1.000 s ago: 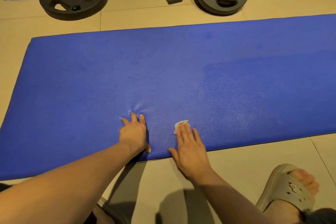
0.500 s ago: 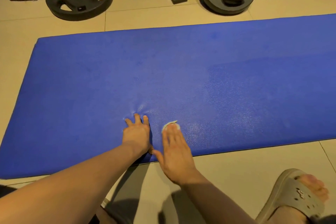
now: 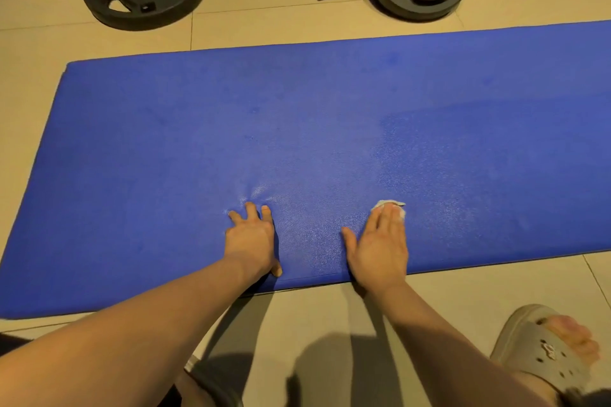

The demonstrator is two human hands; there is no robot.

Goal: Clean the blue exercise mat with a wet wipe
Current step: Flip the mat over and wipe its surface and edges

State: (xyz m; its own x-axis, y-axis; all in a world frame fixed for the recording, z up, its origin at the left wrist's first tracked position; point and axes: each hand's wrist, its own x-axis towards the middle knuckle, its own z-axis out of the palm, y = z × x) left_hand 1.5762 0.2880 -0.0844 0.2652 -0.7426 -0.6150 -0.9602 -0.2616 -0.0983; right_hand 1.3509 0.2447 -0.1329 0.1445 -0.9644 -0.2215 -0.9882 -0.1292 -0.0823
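Both bare forearms reach forward, the left hand [image 3: 251,241] planted palm down with fingers spread, the right hand [image 3: 380,248] flat, fingers straight together, thumb out.

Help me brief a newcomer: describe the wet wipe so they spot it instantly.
Find the blue mat on the tiled floor, then its near edge. The wet wipe is the small whitish wad peeking from beneath the right hand; the left hand shows none.
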